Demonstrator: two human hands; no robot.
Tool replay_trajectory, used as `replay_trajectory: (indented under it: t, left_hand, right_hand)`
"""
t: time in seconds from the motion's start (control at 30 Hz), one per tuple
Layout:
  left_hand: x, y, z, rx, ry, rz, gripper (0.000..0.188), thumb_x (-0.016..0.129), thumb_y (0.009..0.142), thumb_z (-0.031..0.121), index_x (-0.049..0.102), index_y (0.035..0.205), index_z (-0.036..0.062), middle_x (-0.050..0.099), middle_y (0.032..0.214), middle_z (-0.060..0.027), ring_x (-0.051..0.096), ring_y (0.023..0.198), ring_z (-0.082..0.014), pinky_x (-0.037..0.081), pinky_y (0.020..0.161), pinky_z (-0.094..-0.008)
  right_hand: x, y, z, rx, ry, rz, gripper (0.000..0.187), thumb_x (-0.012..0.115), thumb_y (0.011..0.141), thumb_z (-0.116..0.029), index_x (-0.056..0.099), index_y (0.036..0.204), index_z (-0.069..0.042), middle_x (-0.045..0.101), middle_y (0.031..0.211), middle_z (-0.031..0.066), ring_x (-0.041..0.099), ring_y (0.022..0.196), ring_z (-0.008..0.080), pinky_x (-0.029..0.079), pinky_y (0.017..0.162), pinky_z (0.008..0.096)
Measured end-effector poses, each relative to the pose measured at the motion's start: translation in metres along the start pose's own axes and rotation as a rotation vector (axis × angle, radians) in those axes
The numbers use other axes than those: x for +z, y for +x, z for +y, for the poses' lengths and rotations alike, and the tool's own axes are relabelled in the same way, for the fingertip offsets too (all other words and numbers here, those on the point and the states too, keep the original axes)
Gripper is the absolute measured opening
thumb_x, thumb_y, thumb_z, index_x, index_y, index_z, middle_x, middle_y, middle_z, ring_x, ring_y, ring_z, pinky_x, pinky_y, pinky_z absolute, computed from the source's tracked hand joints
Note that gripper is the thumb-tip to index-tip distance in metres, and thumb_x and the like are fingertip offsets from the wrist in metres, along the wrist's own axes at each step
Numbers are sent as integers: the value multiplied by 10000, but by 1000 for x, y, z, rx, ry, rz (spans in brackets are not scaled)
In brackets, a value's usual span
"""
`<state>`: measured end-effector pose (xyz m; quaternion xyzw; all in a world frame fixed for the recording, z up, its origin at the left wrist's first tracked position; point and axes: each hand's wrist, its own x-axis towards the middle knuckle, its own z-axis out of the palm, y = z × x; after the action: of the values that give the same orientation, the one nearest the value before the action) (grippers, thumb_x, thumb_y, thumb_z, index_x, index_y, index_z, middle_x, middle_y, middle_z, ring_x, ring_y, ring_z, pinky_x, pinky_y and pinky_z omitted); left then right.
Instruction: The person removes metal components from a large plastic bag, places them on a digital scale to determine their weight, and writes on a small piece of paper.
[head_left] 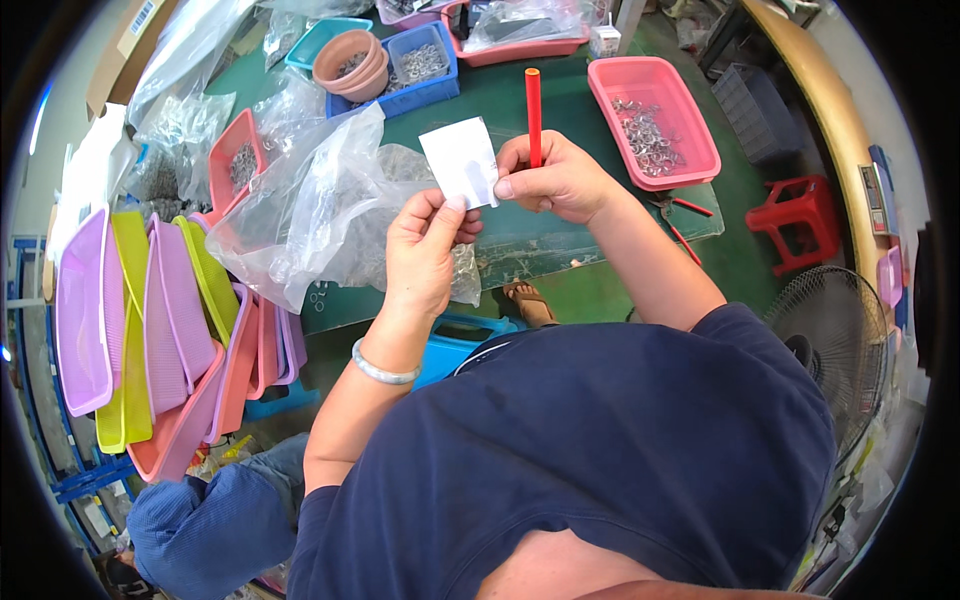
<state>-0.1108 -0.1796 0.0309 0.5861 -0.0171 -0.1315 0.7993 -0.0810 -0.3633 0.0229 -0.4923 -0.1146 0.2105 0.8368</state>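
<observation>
A small white paper slip [460, 158] is held up over the green table. My left hand [424, 250] pinches its lower edge between thumb and fingers. At its right edge, my right hand [560, 182] also has thumb and fingers closed, and a red marker [534, 115] stands upright in that same grip. Behind my left hand lies a large clear plastic bag [300, 215] with grey metal parts inside. A pink tray [704, 150] of small metal rings sits beyond my right hand, and red-handled pliers [672, 212] lie near it at the table's edge.
Stacked purple, green and pink baskets [165, 300] stand at the left. A blue bin [440, 88] with pots and metal parts is at the back. To the right are a red stool [795, 225] and a fan [830, 330]. Blue cloth [215, 530] lies lower left.
</observation>
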Motion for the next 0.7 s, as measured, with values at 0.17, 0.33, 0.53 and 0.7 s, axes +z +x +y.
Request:
replay_trajectory:
  t: [0.17, 0.33, 0.53, 0.7]
  left_hand:
    - [-1, -5, 6, 81, -9, -5, 124, 518, 853, 136, 532, 880, 15, 591, 764, -57, 557, 660, -114, 442, 613, -225]
    - [0, -9, 12, 78, -1, -12, 111, 509, 852, 128, 526, 870, 20, 589, 754, -55, 559, 655, -113, 439, 609, -224]
    - [-6, -8, 13, 66, 40, -76, 101, 504, 851, 126, 523, 846, 26, 585, 737, -51, 543, 647, -101, 429, 606, -219]
    - [-8, -5, 16, 60, 107, -100, 89, 502, 845, 116, 518, 816, 34, 580, 730, -47, 540, 645, -96, 428, 604, -218]
  right_hand:
    - [10, -15, 0, -34, -75, 69, 100, 668, 672, -49, 579, 715, -34, 481, 536, -20, 354, 411, 43, 230, 375, 189]
    - [20, -20, 0, -23, -79, 69, 99, 666, 673, -50, 580, 715, -30, 478, 543, -22, 354, 420, 36, 231, 383, 186]
    - [23, -24, 8, 2, -62, 70, 88, 646, 691, -54, 577, 740, -25, 539, 612, 6, 367, 437, 35, 239, 389, 182]
    - [21, -29, 4, -18, -63, 48, 86, 622, 723, -78, 572, 770, -27, 607, 717, 56, 381, 453, 31, 253, 395, 174]
